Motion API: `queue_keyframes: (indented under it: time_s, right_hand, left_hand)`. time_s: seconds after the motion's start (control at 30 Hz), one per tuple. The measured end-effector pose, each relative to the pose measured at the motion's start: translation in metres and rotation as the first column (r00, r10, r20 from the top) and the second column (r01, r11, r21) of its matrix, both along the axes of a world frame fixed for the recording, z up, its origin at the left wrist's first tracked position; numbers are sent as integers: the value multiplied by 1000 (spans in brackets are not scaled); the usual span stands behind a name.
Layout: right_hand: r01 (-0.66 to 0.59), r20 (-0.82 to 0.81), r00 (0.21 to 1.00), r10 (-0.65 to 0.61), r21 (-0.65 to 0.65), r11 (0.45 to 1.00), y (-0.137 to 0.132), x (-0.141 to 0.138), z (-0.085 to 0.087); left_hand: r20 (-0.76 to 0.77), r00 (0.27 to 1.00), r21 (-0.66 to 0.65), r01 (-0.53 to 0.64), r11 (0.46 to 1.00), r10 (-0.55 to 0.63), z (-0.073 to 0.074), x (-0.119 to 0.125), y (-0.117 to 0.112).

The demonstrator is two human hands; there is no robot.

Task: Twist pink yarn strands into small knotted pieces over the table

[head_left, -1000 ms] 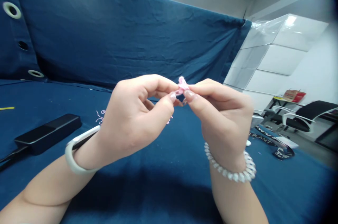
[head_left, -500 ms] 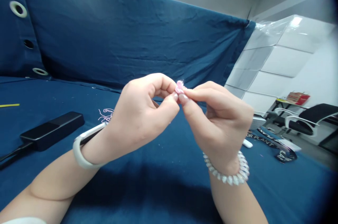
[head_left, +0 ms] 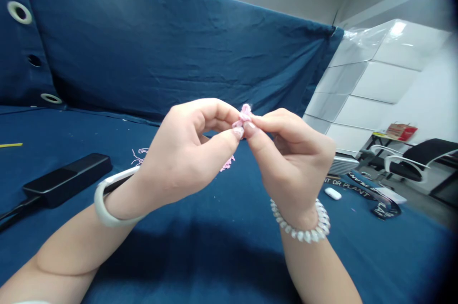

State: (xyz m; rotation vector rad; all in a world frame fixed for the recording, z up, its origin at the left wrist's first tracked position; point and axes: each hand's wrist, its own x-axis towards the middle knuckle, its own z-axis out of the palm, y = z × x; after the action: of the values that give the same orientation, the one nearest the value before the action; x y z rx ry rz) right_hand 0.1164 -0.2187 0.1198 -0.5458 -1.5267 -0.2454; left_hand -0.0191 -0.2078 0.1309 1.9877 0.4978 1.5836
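Left hand (head_left: 186, 151) and right hand (head_left: 289, 151), raised above the dark blue cloth-covered table (head_left: 214, 246), meet fingertip to fingertip, both pinching one small pink fuzzy yarn piece (head_left: 244, 115).

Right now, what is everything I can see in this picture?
pink thread tuft: one, pink, pinched between both hands' fingertips
thread scraps: a few, pink, on the cloth behind the left hand
blue cloth: one spread, dark blue, under the hands and hung behind
black box: one, black, on the cloth, far left
lanyard: one, black with white letters, at right
chair: one, black, far right
left hand: one, white bangle on wrist
right hand: one, beaded bracelet on wrist
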Motion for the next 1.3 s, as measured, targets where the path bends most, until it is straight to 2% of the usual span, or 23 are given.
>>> queue_keyframes:
  time_s: [0.4,0.47,0.57,0.63,0.83,0.97,1.3]
  right_hand:
    - [-26,10,1000,26,63,998,2,-7,-2]
    - [-37,0,999,38,60,997,2,-7,-2]
    - [-58,-34,998,58,13,998,3,-6,-3]
    - [-53,-47,997,54,18,998,4,-6,-3]
    - [38,-22,999,-35,178,983,5,-10,-4]
    - [68,6,997,-72,263,962,5,-10,-4]
    - [118,-42,993,-111,281,952,2,-18,-8]
  left_hand:
    - [-44,977,66,-206,976,209,0,1,3]
    - [-24,983,61,-180,982,182,1,1,4]
    - [9,999,7,-34,999,34,1,1,3]
    - [33,999,-12,23,1000,-22,0,2,2]
    - [53,998,35,-46,998,44,-2,1,0]
    - [55,998,41,-33,999,31,-2,-1,-2]
    - [-22,971,170,-231,958,239,-2,0,-9]
